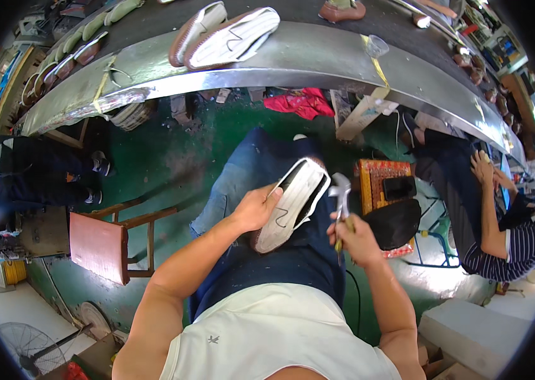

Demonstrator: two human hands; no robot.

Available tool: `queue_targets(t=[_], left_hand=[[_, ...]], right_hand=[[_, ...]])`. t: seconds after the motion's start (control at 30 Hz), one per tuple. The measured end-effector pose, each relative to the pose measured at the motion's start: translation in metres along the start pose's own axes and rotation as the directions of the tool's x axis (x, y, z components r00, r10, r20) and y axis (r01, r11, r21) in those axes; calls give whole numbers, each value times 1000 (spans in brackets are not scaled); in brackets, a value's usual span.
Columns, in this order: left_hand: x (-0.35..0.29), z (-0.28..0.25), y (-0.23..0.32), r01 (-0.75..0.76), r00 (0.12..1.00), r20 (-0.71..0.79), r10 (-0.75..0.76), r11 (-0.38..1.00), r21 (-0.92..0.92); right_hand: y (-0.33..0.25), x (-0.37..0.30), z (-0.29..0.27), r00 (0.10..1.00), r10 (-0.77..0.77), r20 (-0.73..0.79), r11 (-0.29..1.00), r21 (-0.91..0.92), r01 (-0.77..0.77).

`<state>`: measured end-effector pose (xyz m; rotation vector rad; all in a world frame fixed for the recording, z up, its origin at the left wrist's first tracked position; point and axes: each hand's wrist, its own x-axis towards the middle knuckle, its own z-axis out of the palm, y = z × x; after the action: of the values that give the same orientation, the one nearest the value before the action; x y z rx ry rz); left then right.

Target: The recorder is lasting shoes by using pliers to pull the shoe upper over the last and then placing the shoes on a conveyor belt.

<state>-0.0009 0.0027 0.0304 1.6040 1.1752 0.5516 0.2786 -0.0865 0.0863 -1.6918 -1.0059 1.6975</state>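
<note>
A white shoe (289, 212) with a brown sole edge and a dark curved line on its side lies over my lap. My left hand (258, 208) is closed round its left side, thumb on the upper. To the right of the shoe, my right hand (355, 238) grips a hammer (342, 196) by its handle, the metal head pointing up and away from me. The hammer head is close to the shoe but apart from it. Beneath the shoe are my blue trousers (223, 196); the shoe's underside is hidden.
Ahead runs a metal-edged bench (318, 47) with a pair of white shoes (232, 39) on it. An overturned wooden stool (98, 247) is at left. On the right, a patterned box (375, 183) carries a phone (399, 187) and black pad (393, 225), beside a seated person (502, 247).
</note>
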Motion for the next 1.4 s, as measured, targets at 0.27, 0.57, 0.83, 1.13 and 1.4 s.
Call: queue_targets(t=[0.27,0.57,0.83,1.13,1.4], left_hand=[[-17,27,-23,210,940,330,-82,904,-372],[-20,22,-17,266,912,388,-131,910,-317],[-22,32,-47,-65,973,225,59,998,22],[-2,35,-9,540,841,436,-319,491,-683],[7,52,-45,321,929,-152,-338,939,-127]], right_hand=[[15,-8,3,871,-408,272,459,-764,454],[-12,11,12,841,-225,493,299,-786,541],[-14,8,13,787,-447,425,368,-715,595],[-40,33,14,858,47,511,344,-815,466],[14,24,46,895,-349,277,540,-721,434]])
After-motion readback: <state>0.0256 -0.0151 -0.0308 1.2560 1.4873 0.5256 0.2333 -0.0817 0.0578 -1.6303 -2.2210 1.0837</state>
